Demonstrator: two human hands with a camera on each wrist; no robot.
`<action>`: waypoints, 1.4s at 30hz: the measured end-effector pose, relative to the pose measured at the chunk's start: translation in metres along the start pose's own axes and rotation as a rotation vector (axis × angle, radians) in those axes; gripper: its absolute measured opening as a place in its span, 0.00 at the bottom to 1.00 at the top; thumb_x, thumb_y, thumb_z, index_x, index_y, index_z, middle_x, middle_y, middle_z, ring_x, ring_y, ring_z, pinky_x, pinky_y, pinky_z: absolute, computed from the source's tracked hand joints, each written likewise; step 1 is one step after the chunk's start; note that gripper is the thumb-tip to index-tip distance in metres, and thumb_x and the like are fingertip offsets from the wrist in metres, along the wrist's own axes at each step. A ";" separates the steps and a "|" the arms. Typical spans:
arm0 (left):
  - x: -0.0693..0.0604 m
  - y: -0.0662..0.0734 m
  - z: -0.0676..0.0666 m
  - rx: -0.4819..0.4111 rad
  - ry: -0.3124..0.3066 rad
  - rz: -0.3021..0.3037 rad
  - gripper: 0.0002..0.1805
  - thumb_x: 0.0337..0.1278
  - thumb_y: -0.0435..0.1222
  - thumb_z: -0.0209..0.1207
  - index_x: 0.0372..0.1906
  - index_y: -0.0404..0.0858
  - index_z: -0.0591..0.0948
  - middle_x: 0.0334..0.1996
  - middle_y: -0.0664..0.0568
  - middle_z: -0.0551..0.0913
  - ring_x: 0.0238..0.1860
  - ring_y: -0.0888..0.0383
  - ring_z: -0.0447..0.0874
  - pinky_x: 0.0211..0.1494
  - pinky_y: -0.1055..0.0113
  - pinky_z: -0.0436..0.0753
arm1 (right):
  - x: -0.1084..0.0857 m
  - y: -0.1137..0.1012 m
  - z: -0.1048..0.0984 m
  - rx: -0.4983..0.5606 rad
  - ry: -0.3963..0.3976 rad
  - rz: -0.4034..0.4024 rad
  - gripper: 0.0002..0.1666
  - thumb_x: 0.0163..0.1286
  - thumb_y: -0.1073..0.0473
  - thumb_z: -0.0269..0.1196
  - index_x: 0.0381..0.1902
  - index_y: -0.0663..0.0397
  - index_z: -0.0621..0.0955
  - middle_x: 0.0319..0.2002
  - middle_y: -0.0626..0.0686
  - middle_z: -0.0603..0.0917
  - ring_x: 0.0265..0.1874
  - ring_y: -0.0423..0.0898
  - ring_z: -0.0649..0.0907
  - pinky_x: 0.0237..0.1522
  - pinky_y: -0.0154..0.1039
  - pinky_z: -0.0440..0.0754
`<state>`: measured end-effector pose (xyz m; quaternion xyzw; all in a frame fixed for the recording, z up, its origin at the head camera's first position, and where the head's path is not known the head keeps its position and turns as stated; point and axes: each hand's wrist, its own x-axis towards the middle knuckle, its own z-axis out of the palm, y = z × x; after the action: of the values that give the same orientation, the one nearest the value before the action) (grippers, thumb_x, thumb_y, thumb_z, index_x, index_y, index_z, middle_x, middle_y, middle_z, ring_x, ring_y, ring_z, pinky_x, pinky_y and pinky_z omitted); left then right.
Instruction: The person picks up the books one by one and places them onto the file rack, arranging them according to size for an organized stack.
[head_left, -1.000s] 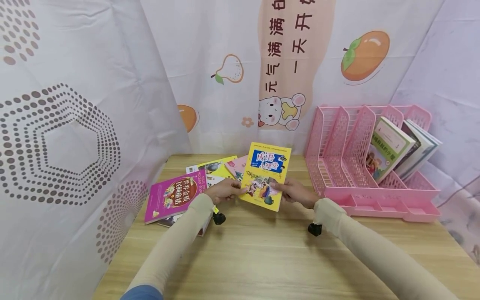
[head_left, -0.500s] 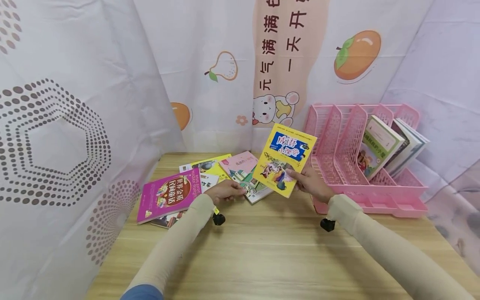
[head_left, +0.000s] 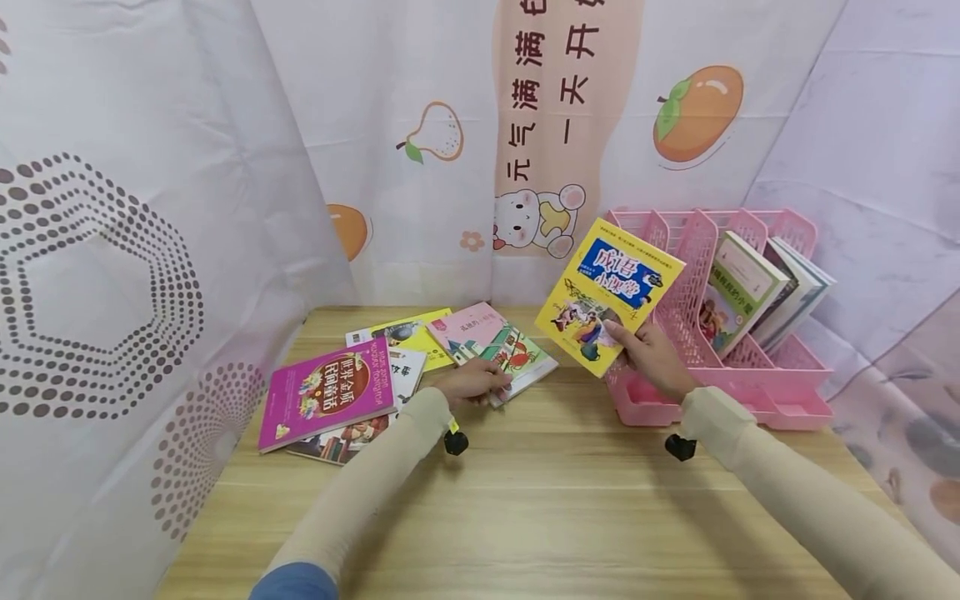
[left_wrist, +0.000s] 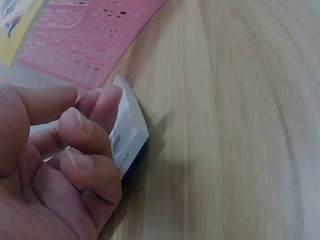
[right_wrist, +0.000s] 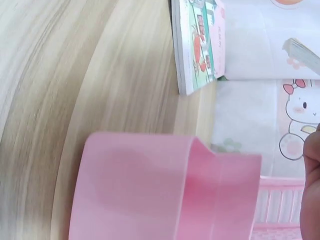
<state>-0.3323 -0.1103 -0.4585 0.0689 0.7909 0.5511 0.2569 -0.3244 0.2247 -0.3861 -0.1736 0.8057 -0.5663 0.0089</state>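
My right hand (head_left: 651, 354) grips a yellow book (head_left: 607, 292) by its lower right side, thumb on the cover. The book is raised and tilted in front of a pink file rack (head_left: 772, 383). Only part of that hand (right_wrist: 312, 185) shows in the right wrist view, beside the rack's smooth pink end (right_wrist: 132, 185). At the near corner of a pink-and-green book (head_left: 491, 333), my left hand (head_left: 474, 381) hovers with loosely curled fingers. In the left wrist view, the fingers (left_wrist: 92, 170) hide part of that book's white edge (left_wrist: 131, 125); no grip on it shows.
Left on the wooden table (head_left: 510, 508) lie a purple book (head_left: 330, 392), a book with a partly covered picture (head_left: 348, 437) and another yellow book (head_left: 412, 337), overlapping. Several books (head_left: 750, 292) lean in the rack's right slots. A printed curtain (head_left: 420, 217) hangs behind.
The left hand has let go of the yellow book and moved to the pink-and-green one. My right hand has carried the yellow book right and up, turning it clockwise, in front of the rack.
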 end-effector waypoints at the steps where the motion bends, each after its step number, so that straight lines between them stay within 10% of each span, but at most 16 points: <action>1: 0.002 0.001 0.002 0.009 -0.001 0.006 0.16 0.76 0.44 0.58 0.45 0.35 0.86 0.33 0.48 0.88 0.18 0.63 0.69 0.20 0.72 0.67 | -0.001 0.000 -0.003 0.000 0.014 -0.006 0.34 0.80 0.40 0.56 0.72 0.57 0.72 0.51 0.57 0.88 0.26 0.49 0.82 0.22 0.40 0.78; 12: 0.010 0.015 0.032 -0.005 0.006 0.110 0.23 0.76 0.47 0.58 0.50 0.29 0.84 0.44 0.33 0.87 0.21 0.62 0.69 0.22 0.71 0.65 | -0.016 0.006 -0.037 -0.041 0.123 0.039 0.37 0.78 0.37 0.56 0.73 0.54 0.72 0.56 0.53 0.87 0.34 0.53 0.87 0.32 0.43 0.87; 22: 0.033 0.030 0.067 0.051 0.020 0.184 0.20 0.76 0.47 0.58 0.45 0.31 0.86 0.32 0.48 0.88 0.26 0.58 0.76 0.28 0.68 0.74 | -0.022 0.015 -0.061 -0.155 0.201 -0.004 0.31 0.80 0.39 0.55 0.68 0.54 0.76 0.48 0.52 0.88 0.28 0.50 0.84 0.26 0.42 0.84; 42: 0.058 0.053 0.125 0.002 -0.012 0.262 0.27 0.78 0.54 0.52 0.39 0.33 0.85 0.30 0.45 0.87 0.20 0.62 0.70 0.22 0.70 0.68 | -0.040 0.022 -0.097 -0.261 0.308 0.087 0.40 0.77 0.32 0.53 0.74 0.51 0.71 0.56 0.59 0.84 0.32 0.50 0.86 0.29 0.38 0.85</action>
<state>-0.3316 0.0375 -0.4619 0.1751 0.7742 0.5788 0.1872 -0.3132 0.3307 -0.3792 -0.0496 0.8707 -0.4762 -0.1126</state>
